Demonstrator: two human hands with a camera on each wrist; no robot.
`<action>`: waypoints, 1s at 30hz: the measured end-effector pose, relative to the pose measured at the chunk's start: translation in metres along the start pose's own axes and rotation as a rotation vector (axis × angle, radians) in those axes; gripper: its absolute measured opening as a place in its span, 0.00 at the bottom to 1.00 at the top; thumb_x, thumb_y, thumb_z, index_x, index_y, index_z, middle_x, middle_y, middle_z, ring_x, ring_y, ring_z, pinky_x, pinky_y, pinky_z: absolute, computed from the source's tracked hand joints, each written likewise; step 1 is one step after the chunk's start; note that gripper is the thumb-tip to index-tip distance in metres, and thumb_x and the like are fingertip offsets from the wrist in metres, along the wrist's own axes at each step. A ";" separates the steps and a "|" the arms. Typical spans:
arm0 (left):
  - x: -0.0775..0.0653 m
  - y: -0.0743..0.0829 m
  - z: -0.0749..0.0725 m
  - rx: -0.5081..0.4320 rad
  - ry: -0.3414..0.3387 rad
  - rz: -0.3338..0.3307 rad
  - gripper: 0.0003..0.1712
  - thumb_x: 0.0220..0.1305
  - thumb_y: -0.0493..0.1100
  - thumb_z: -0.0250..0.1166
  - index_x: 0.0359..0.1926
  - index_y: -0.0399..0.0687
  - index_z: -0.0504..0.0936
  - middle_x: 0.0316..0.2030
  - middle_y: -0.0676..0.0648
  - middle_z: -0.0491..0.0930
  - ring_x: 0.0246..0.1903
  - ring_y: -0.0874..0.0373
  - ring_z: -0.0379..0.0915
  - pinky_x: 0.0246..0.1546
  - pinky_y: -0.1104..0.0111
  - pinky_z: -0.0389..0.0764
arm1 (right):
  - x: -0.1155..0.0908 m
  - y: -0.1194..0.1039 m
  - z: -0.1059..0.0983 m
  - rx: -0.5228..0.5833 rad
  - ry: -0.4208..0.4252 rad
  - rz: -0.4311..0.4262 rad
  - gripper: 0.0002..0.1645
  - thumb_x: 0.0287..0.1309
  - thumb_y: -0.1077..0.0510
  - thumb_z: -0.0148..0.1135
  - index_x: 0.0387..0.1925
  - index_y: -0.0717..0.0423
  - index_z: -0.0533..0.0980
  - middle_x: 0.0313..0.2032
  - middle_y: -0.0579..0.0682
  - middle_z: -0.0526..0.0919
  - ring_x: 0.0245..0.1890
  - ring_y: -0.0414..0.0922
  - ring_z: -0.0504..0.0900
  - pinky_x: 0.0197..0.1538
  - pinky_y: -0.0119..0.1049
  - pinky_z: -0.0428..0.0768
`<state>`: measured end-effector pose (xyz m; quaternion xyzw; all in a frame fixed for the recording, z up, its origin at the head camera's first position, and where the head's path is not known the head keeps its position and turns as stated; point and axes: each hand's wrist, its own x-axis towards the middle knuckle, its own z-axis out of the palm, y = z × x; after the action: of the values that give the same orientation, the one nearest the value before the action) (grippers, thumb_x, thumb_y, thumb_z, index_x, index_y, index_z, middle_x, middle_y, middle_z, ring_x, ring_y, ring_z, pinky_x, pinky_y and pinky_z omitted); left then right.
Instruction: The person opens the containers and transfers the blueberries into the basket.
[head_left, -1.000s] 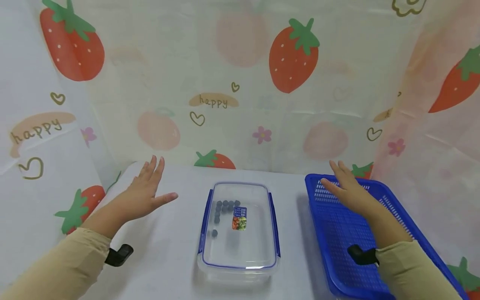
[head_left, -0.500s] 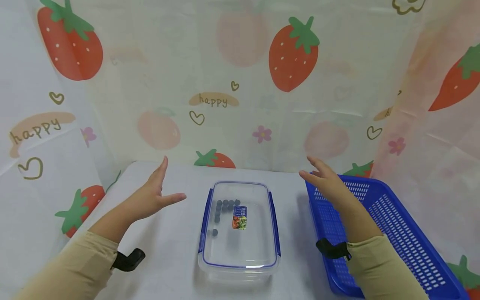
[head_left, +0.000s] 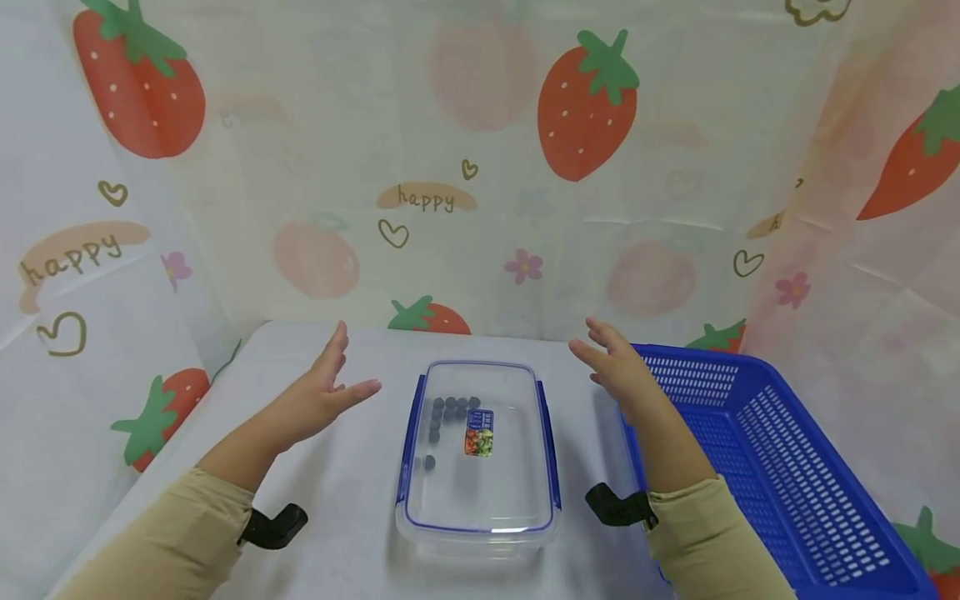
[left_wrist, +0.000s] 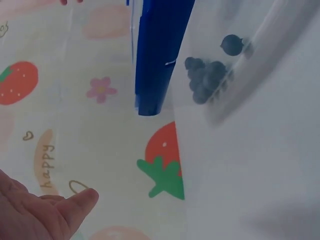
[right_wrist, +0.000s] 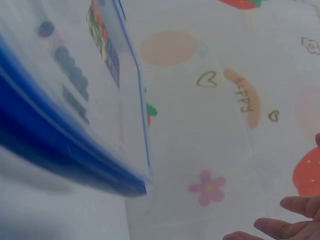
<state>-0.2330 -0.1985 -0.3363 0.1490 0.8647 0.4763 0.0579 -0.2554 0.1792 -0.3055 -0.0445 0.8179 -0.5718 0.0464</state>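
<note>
A clear plastic food container (head_left: 480, 492) with a lid and blue side latches (left_wrist: 159, 55) stands on the white table. Several small dark round berries, blueberry-like (head_left: 451, 408), lie inside it toward the back left. My left hand (head_left: 315, 404) hovers left of the container, fingers extended and thumb spread toward it, touching nothing. On the other side my right hand (head_left: 615, 367) is raised with fingers parted, between the container and the blue basket (head_left: 817, 492), holding nothing. The right wrist view catches only some fingertips (right_wrist: 280, 227) at its lower right corner.
The blue plastic basket with slotted walls stands at the right, partly behind my right forearm. A strawberry-print cloth (head_left: 480, 117) hangs along the back and both sides. A printed label (head_left: 479, 433) sits on the container's lid.
Both hands have moved inward toward the container. The right hand has travelled farther, leftward from above the basket. The container and basket have stayed in place.
</note>
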 end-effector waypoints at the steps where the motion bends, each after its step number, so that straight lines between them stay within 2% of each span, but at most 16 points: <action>1: 0.001 -0.001 0.002 -0.006 -0.001 -0.003 0.59 0.60 0.58 0.59 0.68 0.54 0.19 0.70 0.44 0.23 0.68 0.40 0.29 0.62 0.46 0.48 | 0.000 0.001 0.004 0.013 0.007 0.011 0.41 0.64 0.49 0.51 0.70 0.55 0.45 0.69 0.60 0.45 0.67 0.58 0.51 0.63 0.53 0.57; 6: 0.005 -0.007 0.012 -0.017 -0.010 -0.018 0.60 0.59 0.59 0.60 0.68 0.53 0.20 0.70 0.42 0.24 0.68 0.39 0.30 0.62 0.46 0.49 | 0.000 0.006 0.026 0.072 0.050 0.037 0.38 0.64 0.52 0.51 0.70 0.56 0.48 0.69 0.60 0.48 0.67 0.58 0.52 0.62 0.54 0.59; 14: 0.005 -0.016 0.026 -0.013 -0.021 -0.036 0.61 0.58 0.59 0.60 0.69 0.49 0.22 0.70 0.39 0.27 0.68 0.38 0.31 0.62 0.47 0.50 | -0.001 0.021 0.062 -0.006 0.122 0.125 0.37 0.62 0.47 0.52 0.69 0.48 0.52 0.69 0.52 0.51 0.68 0.58 0.49 0.61 0.62 0.53; 21: 0.007 -0.023 0.041 -0.013 -0.048 -0.098 0.61 0.56 0.61 0.61 0.70 0.51 0.23 0.70 0.39 0.29 0.67 0.37 0.33 0.61 0.45 0.50 | -0.002 0.039 0.073 0.055 0.131 0.176 0.37 0.62 0.49 0.51 0.69 0.51 0.52 0.69 0.58 0.50 0.67 0.60 0.49 0.61 0.63 0.50; 25: 0.008 -0.027 0.046 -0.017 -0.057 -0.117 0.60 0.58 0.59 0.61 0.70 0.51 0.24 0.70 0.38 0.30 0.67 0.36 0.34 0.60 0.43 0.50 | -0.002 0.048 0.078 0.082 0.127 0.183 0.37 0.62 0.49 0.52 0.68 0.52 0.53 0.69 0.59 0.50 0.67 0.61 0.50 0.62 0.62 0.52; 30: 0.010 -0.031 0.055 -0.029 -0.068 -0.151 0.61 0.55 0.61 0.61 0.70 0.52 0.25 0.71 0.39 0.32 0.68 0.38 0.35 0.60 0.43 0.52 | -0.003 0.060 0.083 0.124 0.122 0.174 0.36 0.62 0.51 0.52 0.68 0.55 0.53 0.68 0.61 0.52 0.66 0.61 0.52 0.62 0.61 0.53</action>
<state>-0.2352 -0.1669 -0.3913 0.0987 0.8641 0.4775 0.1250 -0.2434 0.1227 -0.3898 0.0646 0.7830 -0.6168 0.0485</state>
